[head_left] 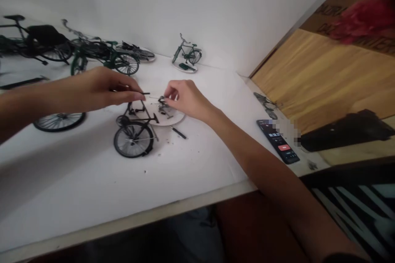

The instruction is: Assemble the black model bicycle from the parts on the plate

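My left hand [101, 89] is closed in a pinch on a thin black rod-like tool [144, 93], whose tip points right. My right hand [185, 98] pinches a small dark metal part [161, 100] just above a white round plate [173, 119]. The tool's tip and the small part are a short gap apart. Below the hands lies a partly built black model bicycle [135, 131], with one wheel [133, 139] on its frame. A few small parts rest on the plate.
A loose wheel [59, 121] lies at the left. Green and black model bicycles [101, 55] stand at the back, a small green one [187, 54] near the wall. A black pin [179, 132] lies by the plate. A phone [278, 141] rests at the table's right edge.
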A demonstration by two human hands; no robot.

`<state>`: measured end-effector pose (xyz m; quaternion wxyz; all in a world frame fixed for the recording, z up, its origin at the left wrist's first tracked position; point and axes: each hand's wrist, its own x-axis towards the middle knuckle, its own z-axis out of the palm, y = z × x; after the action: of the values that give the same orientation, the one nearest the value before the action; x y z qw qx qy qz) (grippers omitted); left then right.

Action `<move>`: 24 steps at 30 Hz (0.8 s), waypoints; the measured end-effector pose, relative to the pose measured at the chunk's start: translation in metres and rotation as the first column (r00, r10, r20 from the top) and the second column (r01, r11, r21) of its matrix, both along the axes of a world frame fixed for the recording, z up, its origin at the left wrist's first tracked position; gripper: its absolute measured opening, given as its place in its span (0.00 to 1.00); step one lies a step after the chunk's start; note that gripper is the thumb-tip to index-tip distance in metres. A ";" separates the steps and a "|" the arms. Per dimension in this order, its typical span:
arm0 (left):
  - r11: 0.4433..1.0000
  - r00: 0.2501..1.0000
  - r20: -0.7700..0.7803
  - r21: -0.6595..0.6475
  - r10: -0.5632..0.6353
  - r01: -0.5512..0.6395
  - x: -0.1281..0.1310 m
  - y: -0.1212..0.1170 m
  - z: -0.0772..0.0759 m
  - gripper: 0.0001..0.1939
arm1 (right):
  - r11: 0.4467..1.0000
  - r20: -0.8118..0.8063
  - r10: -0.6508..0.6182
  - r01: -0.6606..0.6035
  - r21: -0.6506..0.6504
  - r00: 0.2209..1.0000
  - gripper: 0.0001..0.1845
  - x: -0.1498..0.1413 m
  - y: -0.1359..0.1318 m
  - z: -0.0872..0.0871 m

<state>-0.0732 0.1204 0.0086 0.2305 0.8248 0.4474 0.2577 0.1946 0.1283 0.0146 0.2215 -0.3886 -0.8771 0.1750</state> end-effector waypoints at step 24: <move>0.942 0.932 0.261 0.287 -0.252 0.174 0.032 -0.045 -0.018 0.09 | 0.897 -0.397 -0.135 -0.058 -0.438 0.908 0.08 0.006 -0.043 0.000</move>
<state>-0.0415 0.0750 -0.0094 0.2113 0.8443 0.2776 0.4067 0.2009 0.0851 0.0145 0.3136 -0.3995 -0.7387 0.4432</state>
